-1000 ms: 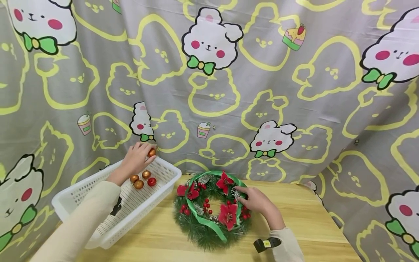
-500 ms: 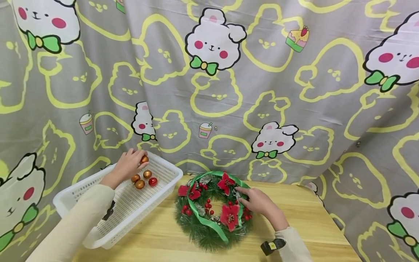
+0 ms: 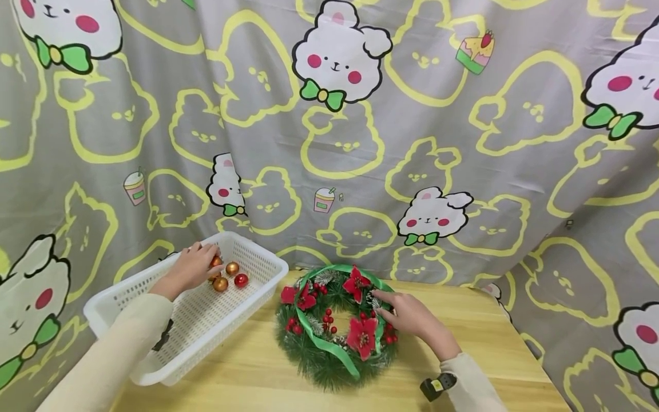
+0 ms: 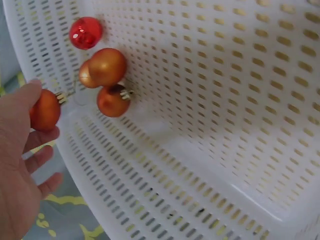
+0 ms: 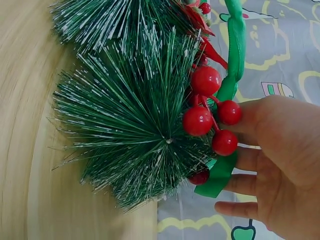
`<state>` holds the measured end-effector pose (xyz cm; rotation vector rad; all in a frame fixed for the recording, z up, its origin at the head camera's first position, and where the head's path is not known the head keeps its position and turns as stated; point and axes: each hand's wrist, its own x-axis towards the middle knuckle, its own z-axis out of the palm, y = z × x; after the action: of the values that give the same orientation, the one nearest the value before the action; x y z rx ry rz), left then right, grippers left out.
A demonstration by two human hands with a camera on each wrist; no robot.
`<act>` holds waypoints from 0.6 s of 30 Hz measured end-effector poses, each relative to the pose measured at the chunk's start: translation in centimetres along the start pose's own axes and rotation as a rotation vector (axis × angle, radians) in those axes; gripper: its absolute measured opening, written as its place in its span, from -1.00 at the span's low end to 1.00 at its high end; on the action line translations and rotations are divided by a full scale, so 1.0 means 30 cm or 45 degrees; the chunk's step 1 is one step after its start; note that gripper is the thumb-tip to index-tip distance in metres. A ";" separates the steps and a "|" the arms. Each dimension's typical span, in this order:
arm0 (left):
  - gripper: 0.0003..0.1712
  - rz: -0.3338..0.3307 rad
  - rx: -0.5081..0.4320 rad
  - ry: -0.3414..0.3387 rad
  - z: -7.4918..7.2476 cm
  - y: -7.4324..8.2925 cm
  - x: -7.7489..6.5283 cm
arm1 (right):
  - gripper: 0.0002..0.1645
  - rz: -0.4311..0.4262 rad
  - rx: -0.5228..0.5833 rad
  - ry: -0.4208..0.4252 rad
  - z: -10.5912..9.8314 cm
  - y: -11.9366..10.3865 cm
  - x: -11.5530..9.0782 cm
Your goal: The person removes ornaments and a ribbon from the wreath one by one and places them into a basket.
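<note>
Over the back end of a white plastic basket [image 3: 262,252], my left hand [image 3: 190,269] holds a copper-coloured Christmas ball [image 4: 46,111] between thumb and fingers. Several other balls lie in the basket close by, among them gold ones [image 3: 233,268] and a shiny red one [image 3: 241,280]. On the table, a green Christmas wreath [image 3: 329,366] carries red poinsettias [image 3: 362,337], red berries [image 5: 206,80] and a loose green ribbon [image 3: 329,347]. My right hand [image 3: 412,315] rests at its right side, fingers extended against the berries and ribbon.
The wooden table [image 3: 479,343] runs under basket and wreath. A grey curtain [image 3: 350,126] with cartoon animals hangs right behind its back edge. The basket's near wall [image 3: 221,335] stands left of the wreath.
My left hand has moved left and down with the copper-coloured ball, from the basket's back corner toward the other balls. My right hand stays at the wreath.
</note>
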<state>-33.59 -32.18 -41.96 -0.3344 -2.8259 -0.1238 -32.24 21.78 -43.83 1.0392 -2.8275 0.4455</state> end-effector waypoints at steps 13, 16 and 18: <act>-0.66 -0.002 -0.035 -0.059 0.021 -0.046 -0.070 | -0.42 0.032 0.106 -0.020 -0.003 0.007 0.002; -0.67 0.014 -0.028 -0.067 0.031 -0.050 -0.076 | -0.42 0.044 0.121 -0.022 -0.002 0.008 -0.001; -0.66 0.028 -0.017 -0.073 0.040 -0.052 -0.079 | -0.42 0.055 0.122 -0.023 -0.001 0.008 -0.003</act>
<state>-32.09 -34.06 -43.90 -0.3776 -2.8783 -0.1302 -32.33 22.01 -43.88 1.0046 -2.8756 0.5841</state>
